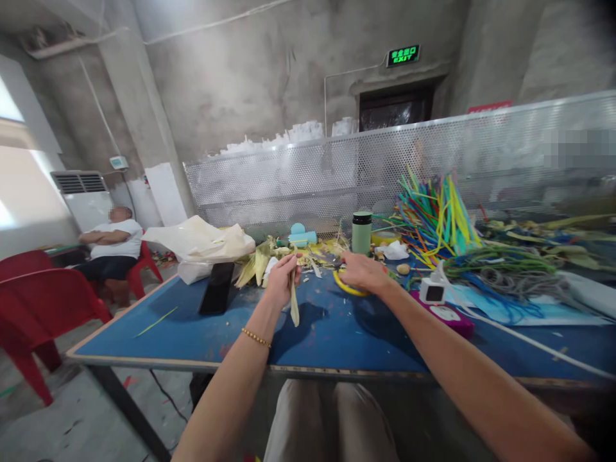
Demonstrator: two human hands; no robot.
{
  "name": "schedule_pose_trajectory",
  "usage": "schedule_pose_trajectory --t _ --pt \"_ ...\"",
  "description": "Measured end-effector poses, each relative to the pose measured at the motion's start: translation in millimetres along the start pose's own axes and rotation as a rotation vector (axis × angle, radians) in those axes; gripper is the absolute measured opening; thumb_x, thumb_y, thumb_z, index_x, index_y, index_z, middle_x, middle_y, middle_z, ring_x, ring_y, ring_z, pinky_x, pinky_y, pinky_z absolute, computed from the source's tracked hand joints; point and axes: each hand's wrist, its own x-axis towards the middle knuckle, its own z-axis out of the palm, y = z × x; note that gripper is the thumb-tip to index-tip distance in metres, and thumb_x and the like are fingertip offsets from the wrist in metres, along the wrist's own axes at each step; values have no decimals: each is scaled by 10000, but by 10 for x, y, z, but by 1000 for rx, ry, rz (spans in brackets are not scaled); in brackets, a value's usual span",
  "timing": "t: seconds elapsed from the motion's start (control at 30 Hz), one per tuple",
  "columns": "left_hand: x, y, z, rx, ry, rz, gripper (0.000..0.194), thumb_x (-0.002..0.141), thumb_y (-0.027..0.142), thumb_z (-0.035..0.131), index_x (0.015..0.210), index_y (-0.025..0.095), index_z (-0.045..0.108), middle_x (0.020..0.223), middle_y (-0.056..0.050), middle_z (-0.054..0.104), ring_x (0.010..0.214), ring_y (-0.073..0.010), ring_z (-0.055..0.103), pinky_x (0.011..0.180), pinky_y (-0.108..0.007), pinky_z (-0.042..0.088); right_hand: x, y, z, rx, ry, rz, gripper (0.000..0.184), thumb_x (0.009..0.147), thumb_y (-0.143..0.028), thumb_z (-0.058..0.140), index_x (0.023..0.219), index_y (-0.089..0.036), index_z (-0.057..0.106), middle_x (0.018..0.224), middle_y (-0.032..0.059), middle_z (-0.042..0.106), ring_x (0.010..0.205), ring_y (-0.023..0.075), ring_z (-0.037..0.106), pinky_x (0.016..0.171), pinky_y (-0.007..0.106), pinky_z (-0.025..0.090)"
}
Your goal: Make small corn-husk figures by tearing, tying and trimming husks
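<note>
Daylight: blown-out white at the window, far left of the left hand. Green glow: exit sign, above and beyond the right hand. Shadows: soft-edged, on the table below and right of each hand. Sheen: dull, on the metal screen behind both, from where I stand. Blur: leaves, right of the right hand. Edges: stretched; corner above right hand's far side, black.

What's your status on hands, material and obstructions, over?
Left hand gripping pale husk strip, lower end free. Right hand at yellow loop, grip unclear. Husk pieces and green bottle crowd space beyond the hands.
</note>
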Motion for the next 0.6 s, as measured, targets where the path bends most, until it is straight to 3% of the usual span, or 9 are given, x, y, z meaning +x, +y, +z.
schedule_pose_trajectory --t 0.1,0.2,0.3,0.37,0.5,0.6 --pt "-30 30 39 -52 -116 -25 319 689 327 732 920 147 604 561 15 565 422 -79 458 442 -209 313 -5 -142 235 163 -94 -134 382 754 -363 615 1097 -196 620 1053 104 691 929 244 637 754 287 435" --pt "-14 102 94 -41 -136 -29 278 685 335 741 837 136 621 633 -26 614 492 -102 527 480 -225 371 -46 -161 408 196 -57 -127 369 760 -354 605 1087 -185 631 1027 103 701 926 235 640 765 279 432" --pt "67 253 148 6 -57 34 243 654 288 771 777 102 673 719 -52 644 587 -100 566 550 -225 421 -108 -101 446 107 -47 -124 404 774 -399 589 1117 -191 633 1041 120 696 946 270 641 760 316 441" --pt "141 379 179 44 -24 66 226 649 254 779 792 94 706 661 -30 615 569 -82 536 538 -212 408 -131 -50 438 61 -76 -140 428 768 -417 595 1138 -206 638 1077 120 685 989 284 630 779 333 446" --pt "252 546 249 12 -73 76 200 693 233 756 828 96 704 581 0 552 498 -69 488 497 -212 401 -117 25 458 51 -147 -178 475 774 -438 589 1183 -205 647 1116 141 664 1049 295 604 833 346 446" --pt "269 524 297 -67 -59 27 110 760 175 693 819 85 671 592 -13 560 503 -77 518 511 -212 446 -103 70 468 48 -172 -207 532 761 -442 599 1239 -210 635 1133 156 651 1043 300 604 845 349 448"
